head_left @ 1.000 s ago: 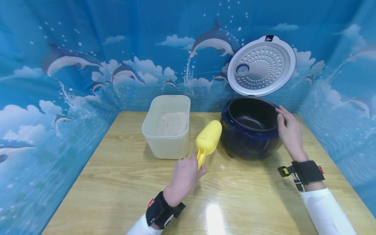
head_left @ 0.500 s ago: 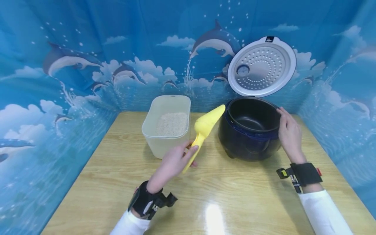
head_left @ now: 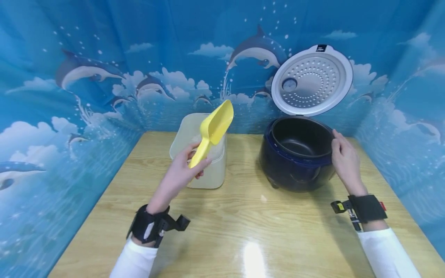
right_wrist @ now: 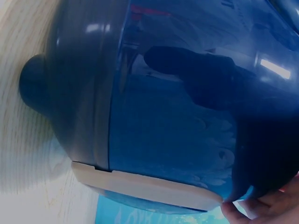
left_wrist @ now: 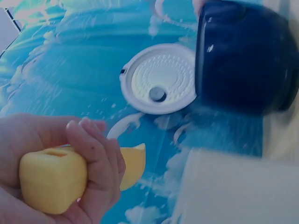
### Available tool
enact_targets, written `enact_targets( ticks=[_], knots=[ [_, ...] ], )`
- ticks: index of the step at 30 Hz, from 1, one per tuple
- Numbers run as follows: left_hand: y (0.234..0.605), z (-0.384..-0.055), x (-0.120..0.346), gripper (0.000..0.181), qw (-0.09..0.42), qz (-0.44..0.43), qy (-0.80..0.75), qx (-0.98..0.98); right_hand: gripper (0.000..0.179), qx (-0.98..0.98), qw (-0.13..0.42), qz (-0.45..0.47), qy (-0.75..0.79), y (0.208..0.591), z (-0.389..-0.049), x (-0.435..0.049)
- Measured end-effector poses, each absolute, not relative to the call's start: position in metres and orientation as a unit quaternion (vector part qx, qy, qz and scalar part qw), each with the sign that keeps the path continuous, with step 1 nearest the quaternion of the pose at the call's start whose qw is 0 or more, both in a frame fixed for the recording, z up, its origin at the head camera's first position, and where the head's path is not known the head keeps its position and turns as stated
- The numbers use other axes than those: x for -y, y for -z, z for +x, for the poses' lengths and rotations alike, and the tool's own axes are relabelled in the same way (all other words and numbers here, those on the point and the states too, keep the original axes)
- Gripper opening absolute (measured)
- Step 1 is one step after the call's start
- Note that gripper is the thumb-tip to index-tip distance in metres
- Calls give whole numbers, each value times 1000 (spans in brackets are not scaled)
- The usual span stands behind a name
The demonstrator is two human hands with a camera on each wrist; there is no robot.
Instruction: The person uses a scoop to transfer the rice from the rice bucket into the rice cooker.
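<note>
My left hand grips the handle of a yellow scoop, its bowl raised and tilted over the rice container. That pale plastic container holds light grains and is partly hidden behind hand and scoop. In the left wrist view the fingers curl round the butt of the scoop's handle. On the right stands a dark blue rice cooker, its black inner pot bare inside. My right hand rests at the cooker's right rim; in the right wrist view its fingertips touch the cooker's side.
The cooker's round silver lid stands raised behind the pot. A wooden table carries everything. A blue dolphin-print curtain encloses the back and both sides close to the table.
My left hand has carried the scoop leftward and up, from beside the cooker to over the rice container, turning its bowl from face down to face up. The right hand stays at the cooker's rim.
</note>
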State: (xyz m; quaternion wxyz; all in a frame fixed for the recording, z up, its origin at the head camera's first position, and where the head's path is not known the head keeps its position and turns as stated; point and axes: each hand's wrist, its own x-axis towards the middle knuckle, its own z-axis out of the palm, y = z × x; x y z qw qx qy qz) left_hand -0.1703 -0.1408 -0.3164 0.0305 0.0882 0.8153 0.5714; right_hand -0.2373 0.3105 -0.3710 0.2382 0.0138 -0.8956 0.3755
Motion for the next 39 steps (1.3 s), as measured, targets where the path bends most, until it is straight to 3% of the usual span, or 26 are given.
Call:
enact_targets(
  ticks=[3,8,17,23,32,39],
  knots=[
    [307,-173,156,63,21,80,-564,-822,51,897,231,18,-376,372,-237,-311],
    [291,-179,177,47,17,69,-538,-840,52,899,225,21,-376,371,-236,-311],
    [277,-206,200,40,75,66,-456,-884,52,899,226,21,-376,371,-235,-312],
    [275,-221,206,50,108,55,-450,-885,51,900,227,23,-372,372,-235,-312],
    [258,-246,204,35,115,57,-283,-951,50,898,243,27,-367,372,-236,-311],
    [248,-262,204,31,153,92,-226,-957,50,898,248,27,-363,371,-234,-310]
  ],
)
